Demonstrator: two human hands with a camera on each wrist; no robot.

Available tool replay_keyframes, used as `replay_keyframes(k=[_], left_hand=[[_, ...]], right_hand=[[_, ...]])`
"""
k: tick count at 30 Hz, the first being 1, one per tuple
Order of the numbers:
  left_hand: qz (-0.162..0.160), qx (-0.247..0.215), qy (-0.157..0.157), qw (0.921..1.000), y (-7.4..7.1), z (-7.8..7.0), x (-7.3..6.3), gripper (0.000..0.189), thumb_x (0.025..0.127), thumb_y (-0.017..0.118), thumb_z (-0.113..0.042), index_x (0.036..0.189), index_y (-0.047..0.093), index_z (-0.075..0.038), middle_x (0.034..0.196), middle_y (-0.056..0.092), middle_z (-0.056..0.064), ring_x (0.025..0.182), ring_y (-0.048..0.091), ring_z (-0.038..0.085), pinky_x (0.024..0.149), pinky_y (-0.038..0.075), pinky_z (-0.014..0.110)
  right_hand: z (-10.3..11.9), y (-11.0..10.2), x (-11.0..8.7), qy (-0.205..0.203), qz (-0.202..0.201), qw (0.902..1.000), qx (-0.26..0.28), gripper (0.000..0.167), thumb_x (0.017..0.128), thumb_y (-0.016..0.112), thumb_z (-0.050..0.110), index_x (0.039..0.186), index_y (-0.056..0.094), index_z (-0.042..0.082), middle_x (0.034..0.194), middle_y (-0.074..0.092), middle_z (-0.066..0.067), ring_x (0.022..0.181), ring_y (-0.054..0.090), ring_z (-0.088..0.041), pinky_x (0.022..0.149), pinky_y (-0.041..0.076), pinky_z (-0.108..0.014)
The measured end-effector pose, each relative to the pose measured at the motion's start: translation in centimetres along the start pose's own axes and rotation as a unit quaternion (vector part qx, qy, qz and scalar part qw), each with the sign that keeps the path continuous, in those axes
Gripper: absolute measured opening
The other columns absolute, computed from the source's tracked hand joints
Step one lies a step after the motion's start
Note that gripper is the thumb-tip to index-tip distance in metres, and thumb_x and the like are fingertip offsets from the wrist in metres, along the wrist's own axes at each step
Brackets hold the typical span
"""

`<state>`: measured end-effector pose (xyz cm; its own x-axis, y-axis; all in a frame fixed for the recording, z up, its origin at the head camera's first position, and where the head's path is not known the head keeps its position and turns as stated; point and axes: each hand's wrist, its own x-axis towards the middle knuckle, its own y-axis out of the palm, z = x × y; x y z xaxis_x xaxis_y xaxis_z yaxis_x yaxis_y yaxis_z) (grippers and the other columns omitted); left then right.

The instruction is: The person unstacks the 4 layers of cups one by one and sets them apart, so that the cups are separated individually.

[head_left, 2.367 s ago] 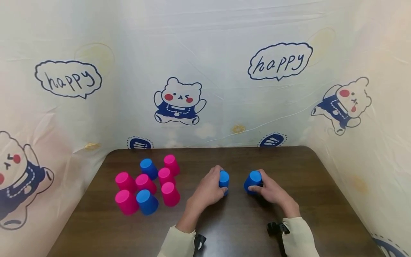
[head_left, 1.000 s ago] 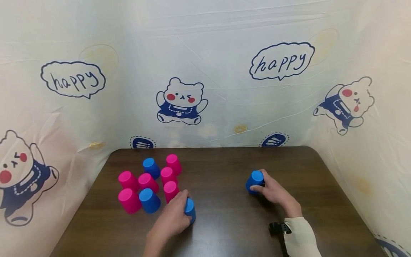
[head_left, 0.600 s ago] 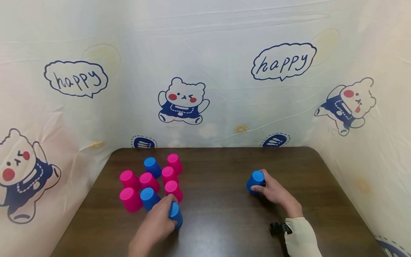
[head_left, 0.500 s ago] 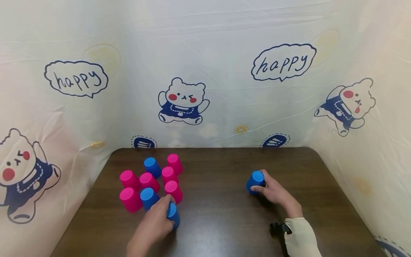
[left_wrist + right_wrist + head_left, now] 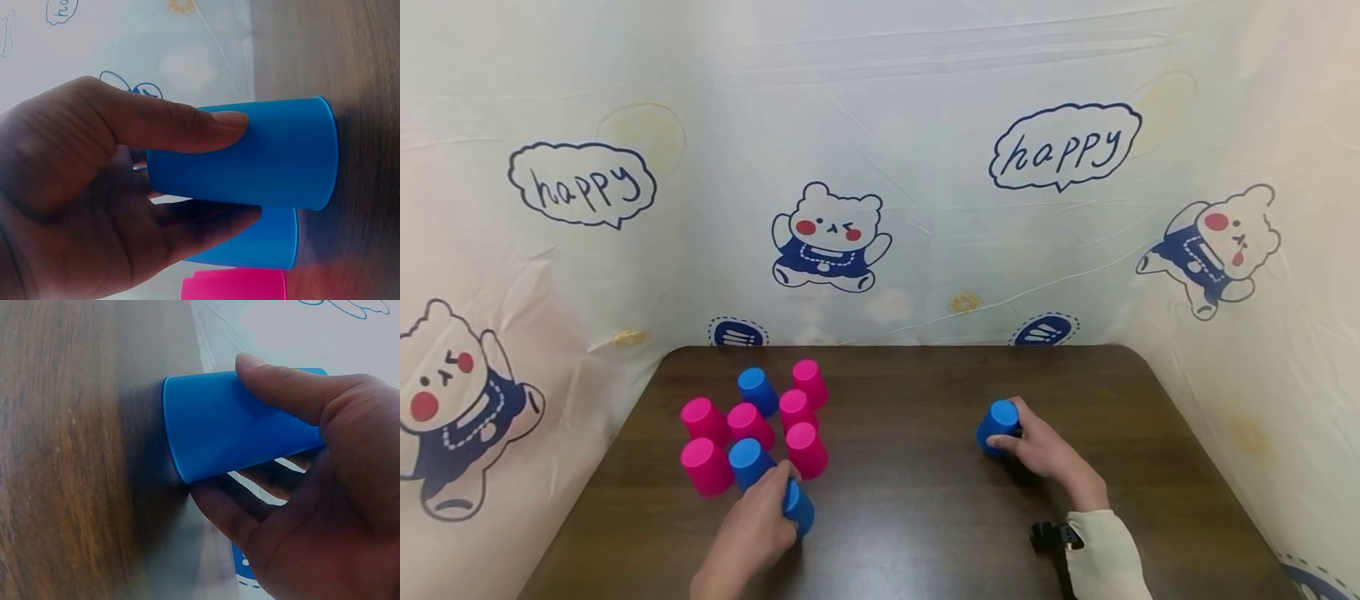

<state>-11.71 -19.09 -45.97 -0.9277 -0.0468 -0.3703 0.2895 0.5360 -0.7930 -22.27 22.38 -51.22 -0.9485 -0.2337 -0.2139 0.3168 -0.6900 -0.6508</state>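
My left hand [image 5: 758, 518] grips an upside-down blue cup [image 5: 250, 156] at the near side of the cup group, thumb on one side and fingers on the other. Right beside it, partly behind my hand, stands another blue cup [image 5: 748, 463]. My right hand [image 5: 1051, 454] holds a second upside-down blue cup [image 5: 231, 425] on the right half of the table, its thumb across the cup's side. In the right wrist view that cup's rim is at the wood. Nearest the left hand on the far side is a pink cup [image 5: 807, 452].
Several pink cups, among them one at the near left [image 5: 706, 467], stand upside down with a blue cup [image 5: 757, 392] at the back of the group. The brown table [image 5: 910, 500] ends at a printed curtain [image 5: 940, 250] on its far side and both flanks.
The left hand has carried its blue cup from the table's middle leftward and nearer, up to the cup group. My right hand and its cup stay in place; the view has shifted slightly.
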Motion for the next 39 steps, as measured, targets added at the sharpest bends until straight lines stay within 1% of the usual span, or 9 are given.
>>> replay_keyframes(k=[16,21,24,27,29,31,34,37,39], left_hand=[[-0.021,0.008,-0.02,0.9995,-0.7,-0.5,-0.6,0.067,0.079,0.09,-0.003,0.138,0.059,-0.008,0.126,0.064,0.014,0.12,0.061,0.046,0.093,0.056,0.069],[-0.026,0.011,-0.015,0.9995,-1.0,-0.8,-1.0,0.066,0.081,0.09,-0.007,0.14,0.059,-0.008,0.124,0.064,0.013,0.118,0.061,0.043,0.092,0.057,0.067],[-0.045,0.014,-0.003,0.9989,-1.4,-1.1,-1.5,0.065,0.082,0.09,-0.012,0.139,0.06,-0.007,0.125,0.064,0.014,0.117,0.062,0.039,0.091,0.059,0.065],[-0.085,0.015,0.013,0.9962,-1.7,-1.7,-2.2,0.062,0.084,0.09,-0.017,0.138,0.061,-0.006,0.126,0.063,0.015,0.115,0.061,0.036,0.089,0.061,0.061],[-0.131,0.007,0.032,0.9908,-1.8,-2.3,-2.7,0.06,0.085,0.089,-0.019,0.137,0.062,-0.006,0.13,0.062,0.016,0.117,0.061,0.035,0.089,0.061,0.059],[-0.191,-0.017,0.062,0.9794,-1.6,-2.9,-3.0,0.056,0.086,0.088,-0.018,0.136,0.063,-0.007,0.133,0.06,0.014,0.119,0.061,0.034,0.09,0.062,0.056],[-0.276,-0.074,0.133,0.949,-0.8,-3.9,-2.9,0.049,0.085,0.088,-0.011,0.13,0.066,-0.007,0.134,0.061,0.011,0.121,0.062,0.032,0.091,0.063,0.052],[-0.307,-0.121,0.206,0.9215,0.3,-5.1,-2.2,0.044,0.085,0.087,-0.004,0.124,0.068,-0.009,0.128,0.065,0.006,0.118,0.065,0.026,0.092,0.063,0.048],[-0.296,-0.138,0.241,0.914,1.1,-6.3,-1.6,0.041,0.086,0.085,-0.003,0.123,0.068,-0.011,0.125,0.066,0.004,0.116,0.066,0.023,0.095,0.062,0.047]], right_hand=[[-0.3,-0.1,0.1,-0.003,0.0,1.0,0.003,0.057,0.102,0.07,0.037,0.142,0.039,0.012,0.143,0.055,-0.021,0.131,0.055,-0.044,0.108,0.044,-0.072],[-0.4,-0.1,0.1,-0.009,-0.001,0.9999,0.004,0.056,0.102,0.071,0.035,0.142,0.039,0.01,0.143,0.056,-0.022,0.131,0.055,-0.044,0.108,0.044,-0.072],[-0.4,0.0,0.1,-0.009,0.0,1.0,0.003,0.057,0.102,0.07,0.035,0.142,0.039,0.01,0.143,0.055,-0.022,0.131,0.055,-0.044,0.109,0.043,-0.073],[-0.3,0.0,0.1,-0.007,0.001,1.0,0.004,0.057,0.102,0.07,0.036,0.143,0.038,0.011,0.143,0.055,-0.022,0.131,0.055,-0.045,0.109,0.043,-0.073],[-0.3,0.0,0.1,-0.008,0.001,1.0,0.004,0.057,0.102,0.07,0.036,0.143,0.039,0.011,0.143,0.055,-0.022,0.131,0.055,-0.044,0.109,0.043,-0.073],[-0.2,-0.1,0.1,-0.011,0.0,0.9999,0.006,0.056,0.102,0.07,0.034,0.142,0.039,0.01,0.143,0.055,-0.022,0.131,0.055,-0.044,0.109,0.043,-0.072],[-0.1,-0.1,0.1,-0.014,-0.001,0.9999,0.006,0.054,0.103,0.07,0.032,0.141,0.04,0.01,0.142,0.056,-0.022,0.13,0.055,-0.044,0.109,0.043,-0.072],[-0.2,-0.2,0.1,-0.015,-0.001,0.9999,0.006,0.054,0.103,0.07,0.031,0.141,0.04,0.009,0.142,0.056,-0.022,0.13,0.055,-0.044,0.109,0.044,-0.072],[-0.2,-0.2,0.1,-0.014,0.0,0.9999,0.007,0.054,0.103,0.07,0.031,0.142,0.039,0.009,0.143,0.055,-0.022,0.131,0.055,-0.045,0.109,0.043,-0.072]])
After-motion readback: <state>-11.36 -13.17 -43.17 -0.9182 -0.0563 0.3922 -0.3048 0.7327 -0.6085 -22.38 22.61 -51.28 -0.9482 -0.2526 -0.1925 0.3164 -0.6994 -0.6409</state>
